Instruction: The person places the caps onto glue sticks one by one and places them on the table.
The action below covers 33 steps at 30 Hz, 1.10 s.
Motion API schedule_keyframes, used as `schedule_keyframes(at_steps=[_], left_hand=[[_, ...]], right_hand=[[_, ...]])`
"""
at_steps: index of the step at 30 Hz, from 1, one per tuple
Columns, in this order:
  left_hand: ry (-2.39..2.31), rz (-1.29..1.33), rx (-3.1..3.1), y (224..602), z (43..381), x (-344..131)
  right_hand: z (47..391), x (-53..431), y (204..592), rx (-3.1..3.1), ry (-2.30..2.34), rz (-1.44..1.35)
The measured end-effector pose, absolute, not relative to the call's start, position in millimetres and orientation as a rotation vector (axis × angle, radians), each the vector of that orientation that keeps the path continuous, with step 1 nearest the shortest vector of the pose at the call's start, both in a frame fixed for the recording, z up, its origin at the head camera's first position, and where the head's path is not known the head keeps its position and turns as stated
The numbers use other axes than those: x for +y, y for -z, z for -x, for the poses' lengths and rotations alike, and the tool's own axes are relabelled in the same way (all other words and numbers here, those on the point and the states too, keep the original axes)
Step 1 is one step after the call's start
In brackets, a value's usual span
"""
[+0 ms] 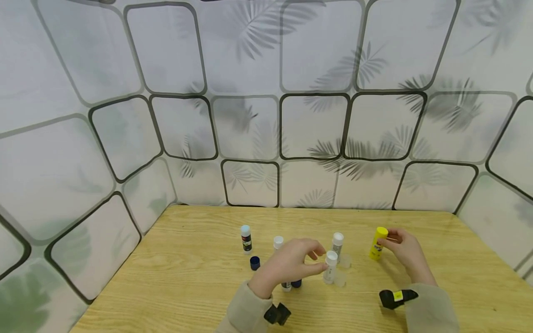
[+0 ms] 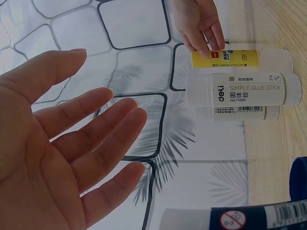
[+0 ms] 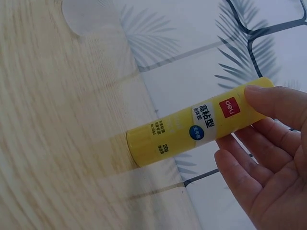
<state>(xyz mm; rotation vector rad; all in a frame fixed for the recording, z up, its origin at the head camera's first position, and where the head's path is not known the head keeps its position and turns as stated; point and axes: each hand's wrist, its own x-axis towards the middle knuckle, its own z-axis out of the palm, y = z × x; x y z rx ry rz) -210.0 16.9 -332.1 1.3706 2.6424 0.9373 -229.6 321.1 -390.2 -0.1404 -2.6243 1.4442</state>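
The right hand [image 1: 405, 253] pinches the yellow glue stick [image 1: 376, 251] near its top, almost upright, at two o'clock from the nearer white stick [image 1: 330, 273]; the left hand [image 1: 289, 263] is loosely spread, empty. Seating the base flat on the worktop [image 1: 179, 277] before release should prevent tipping.

In the head view, the left hand [image 1: 289, 263], between five and six o'clock, hides part of a white-capped stick [image 1: 278, 242]. In the left wrist view, edges crop a blue cap [image 2: 299, 179] at four o'clock and a navy-labelled tube [image 2: 256, 219] near five.
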Motion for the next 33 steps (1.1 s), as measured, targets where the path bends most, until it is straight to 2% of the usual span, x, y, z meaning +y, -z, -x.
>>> schedule_keyframes(at_steps=[6,10,13,16,33], left_hand=[[-0.936,-1.358,2.637,332,209,17],[-0.941,-1.35,2.637,332,209,17],[-0.945,-1.349,2.635,332,209,17],[-0.946,-1.353,2.632,332,209,17],[-0.944,-1.357,2.632,331,210,16]], right_hand=[[237,327,399,-2.619,-1.457,0.165],[257,348,430,-2.612,-1.407,0.155],[252,343,424,-2.613,-1.402,0.152],[234,325,397,-2.617,-1.438,0.183],[226,328,375,-2.567,-1.461,0.152]])
